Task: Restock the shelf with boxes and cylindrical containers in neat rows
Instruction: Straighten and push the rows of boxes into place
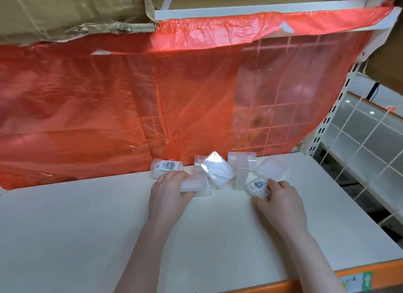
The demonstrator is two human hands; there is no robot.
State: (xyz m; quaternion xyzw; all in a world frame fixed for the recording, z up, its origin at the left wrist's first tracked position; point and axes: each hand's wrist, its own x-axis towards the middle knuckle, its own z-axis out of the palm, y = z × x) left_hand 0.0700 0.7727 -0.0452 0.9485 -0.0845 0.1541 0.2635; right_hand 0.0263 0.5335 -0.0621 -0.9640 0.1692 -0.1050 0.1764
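step: arranging clear boxes at shelf (87, 216) back | left hand (166, 192) fingers grip clear box (197, 187) | right hand (281, 198) fingers hold labelled box (258, 189) | next: likely align both into row

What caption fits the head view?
Left hand and right hand each grip a clear box among others on the white shelf.
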